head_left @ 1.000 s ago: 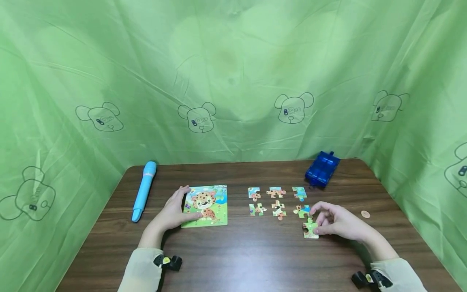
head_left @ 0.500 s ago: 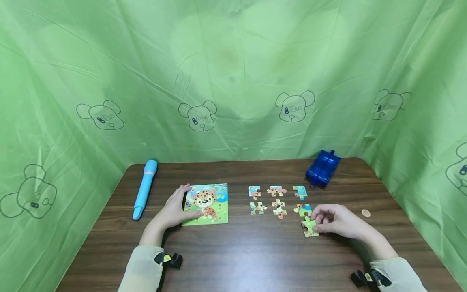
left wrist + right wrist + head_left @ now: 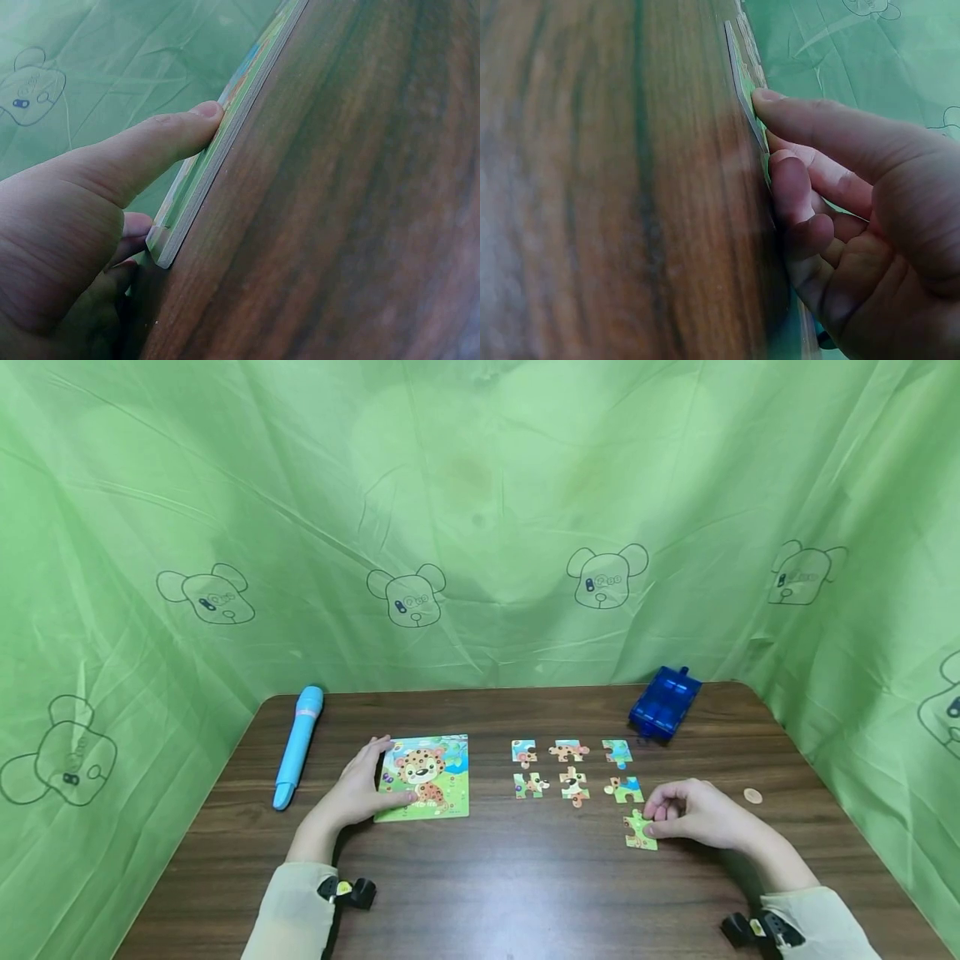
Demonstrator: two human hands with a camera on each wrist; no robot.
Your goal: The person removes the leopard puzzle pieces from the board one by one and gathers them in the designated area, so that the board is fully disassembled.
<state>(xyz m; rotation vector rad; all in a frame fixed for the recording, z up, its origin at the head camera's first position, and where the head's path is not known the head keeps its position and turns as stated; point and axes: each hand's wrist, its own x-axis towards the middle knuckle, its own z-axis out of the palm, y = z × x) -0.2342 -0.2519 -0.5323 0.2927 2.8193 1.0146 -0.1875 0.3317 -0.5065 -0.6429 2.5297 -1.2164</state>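
Observation:
My left hand (image 3: 352, 789) holds a square leopard puzzle board (image 3: 450, 777) at its left side. In the left wrist view, the thumb (image 3: 187, 127) lies on the board's face while other fingers are at its edge, partly hidden. On the right, my right hand (image 3: 697, 814) pinches a green puzzle piece (image 3: 637, 832) at its right side. That piece lies on or just over the table, below a blue and green puzzle piece (image 3: 625, 789). In the right wrist view, the thumb (image 3: 780, 105) is on the green piece (image 3: 748, 82) and the other fingers are curled.
Several loose puzzle pieces, such as a leopard-face one (image 3: 574, 787), lie in two rows between the hands. A blue microphone-shaped object (image 3: 298, 747) lies at the left. A clear blue case (image 3: 665, 703) stands back right. A small round disc (image 3: 752, 796) lies on the wooden table (image 3: 480, 885).
The green piece in my right hand was tilted against the piece above half a second ago. Now it sits slightly lower, straighter, with a gap between them. My left hand keeps its place.

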